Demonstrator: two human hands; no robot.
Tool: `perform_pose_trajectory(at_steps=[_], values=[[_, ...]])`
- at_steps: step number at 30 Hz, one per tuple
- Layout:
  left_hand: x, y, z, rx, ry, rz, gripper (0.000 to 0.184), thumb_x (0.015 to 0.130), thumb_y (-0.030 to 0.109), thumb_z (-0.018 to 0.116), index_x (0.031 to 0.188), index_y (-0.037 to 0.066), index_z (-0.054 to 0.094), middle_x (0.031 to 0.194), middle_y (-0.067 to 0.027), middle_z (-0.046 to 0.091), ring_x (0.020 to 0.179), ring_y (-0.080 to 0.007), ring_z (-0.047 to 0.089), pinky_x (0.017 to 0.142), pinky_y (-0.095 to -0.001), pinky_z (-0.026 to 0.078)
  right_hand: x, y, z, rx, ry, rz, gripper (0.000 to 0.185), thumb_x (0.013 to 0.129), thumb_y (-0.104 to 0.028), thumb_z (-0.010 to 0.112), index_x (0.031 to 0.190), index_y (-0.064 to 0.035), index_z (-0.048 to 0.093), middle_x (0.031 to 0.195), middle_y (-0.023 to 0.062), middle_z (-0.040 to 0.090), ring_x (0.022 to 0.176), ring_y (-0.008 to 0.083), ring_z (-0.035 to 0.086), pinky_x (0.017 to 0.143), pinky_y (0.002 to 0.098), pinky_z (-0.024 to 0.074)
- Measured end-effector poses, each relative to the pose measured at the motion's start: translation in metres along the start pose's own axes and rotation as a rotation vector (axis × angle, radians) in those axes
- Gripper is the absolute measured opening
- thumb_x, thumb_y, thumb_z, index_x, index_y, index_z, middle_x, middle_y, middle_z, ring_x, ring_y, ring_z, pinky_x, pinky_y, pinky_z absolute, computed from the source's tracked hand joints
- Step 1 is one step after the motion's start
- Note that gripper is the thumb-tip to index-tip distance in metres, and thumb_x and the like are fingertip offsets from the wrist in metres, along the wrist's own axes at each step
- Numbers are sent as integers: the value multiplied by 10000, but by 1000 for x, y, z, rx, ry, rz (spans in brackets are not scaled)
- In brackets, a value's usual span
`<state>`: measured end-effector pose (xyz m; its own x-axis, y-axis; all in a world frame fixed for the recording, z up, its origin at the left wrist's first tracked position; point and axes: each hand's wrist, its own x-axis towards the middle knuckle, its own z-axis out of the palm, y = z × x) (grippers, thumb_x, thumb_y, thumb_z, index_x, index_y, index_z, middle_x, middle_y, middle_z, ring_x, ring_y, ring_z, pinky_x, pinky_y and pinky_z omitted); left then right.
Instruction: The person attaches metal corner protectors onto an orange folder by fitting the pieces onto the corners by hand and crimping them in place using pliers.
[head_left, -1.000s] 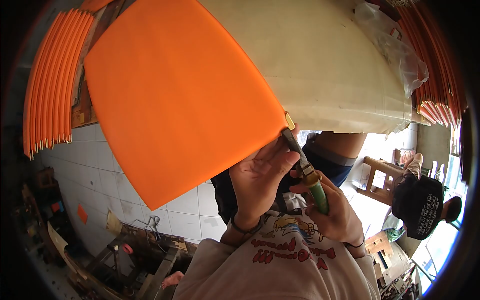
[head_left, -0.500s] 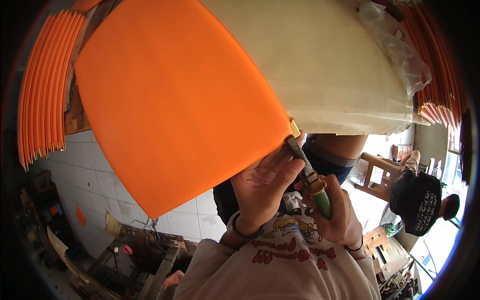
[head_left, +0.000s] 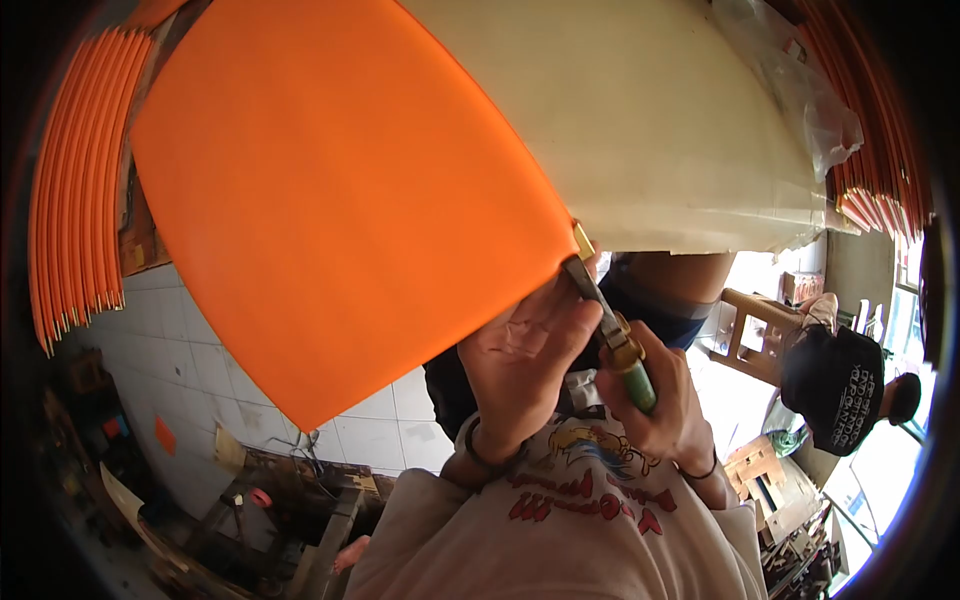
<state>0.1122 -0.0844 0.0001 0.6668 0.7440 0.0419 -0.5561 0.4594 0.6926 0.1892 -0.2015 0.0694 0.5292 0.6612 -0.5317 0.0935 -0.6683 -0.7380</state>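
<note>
A large orange panel [head_left: 340, 200] lies over the edge of a beige-covered table, its near corners jutting out past it. My left hand [head_left: 525, 350] supports the panel from below near its right corner, palm up, with some fingers hidden beneath it. A small brass-coloured piece [head_left: 583, 241] sits at that corner. My right hand [head_left: 655, 395] is wrapped round the green handle of a tool [head_left: 636, 385] with a dark metal blade. The blade's tip touches or nearly touches the panel's corner, beside my left thumb.
Stacked orange panels [head_left: 80, 190] stand at the left, and more [head_left: 870, 130] at the right beside clear plastic [head_left: 800, 100]. A person in black [head_left: 832, 388] is at the right near a wooden stool [head_left: 750, 335]. Wooden frames and tools lie at the lower left and right.
The orange panel has shifted slightly left in view. Both hands and the tool dipped a little, then came back up, with the blade still at the corner.
</note>
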Motion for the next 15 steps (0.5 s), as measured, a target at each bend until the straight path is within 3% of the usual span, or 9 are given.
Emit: perform_pose_trajectory(at_steps=[2, 5, 9, 15], values=[[0, -2, 0, 23, 16, 6, 474, 890, -138, 590, 1346, -77, 479, 1353, -218, 544, 1247, -294, 560, 1071, -384, 446, 3, 5, 3, -19, 33, -58, 239, 825, -74, 664, 1004, 24, 538, 683, 187, 602, 608, 377, 627, 575, 388, 453], [0, 2, 2, 84, 60, -34, 517, 868, -119, 592, 1360, -117, 436, 1361, -259, 517, 1233, -361, 562, 1087, -446, 440, 2, 9, 6, -21, 68, -144, 239, 826, -54, 657, 1016, 22, 535, 696, 183, 605, 626, 363, 639, 595, 389, 459], [1, 7, 4, 80, 72, -47, 497, 865, -106, 617, 1338, -113, 466, 1342, -237, 534, 1229, -343, 568, 1058, -417, 476, -10, 9, 12, 176, 170, -131, 255, 842, -46, 643, 1059, 21, 528, 746, 167, 635, 636, 353, 648, 617, 391, 478], [-1, 7, 4, 102, 62, -43, 486, 855, -107, 647, 1315, -105, 492, 1305, -216, 565, 1229, -329, 572, 1039, -405, 498, -12, 11, -2, 62, -75, -161, 101, 886, -26, 586, 981, 8, 586, 883, 154, 634, 773, 331, 651, 692, 386, 490]])
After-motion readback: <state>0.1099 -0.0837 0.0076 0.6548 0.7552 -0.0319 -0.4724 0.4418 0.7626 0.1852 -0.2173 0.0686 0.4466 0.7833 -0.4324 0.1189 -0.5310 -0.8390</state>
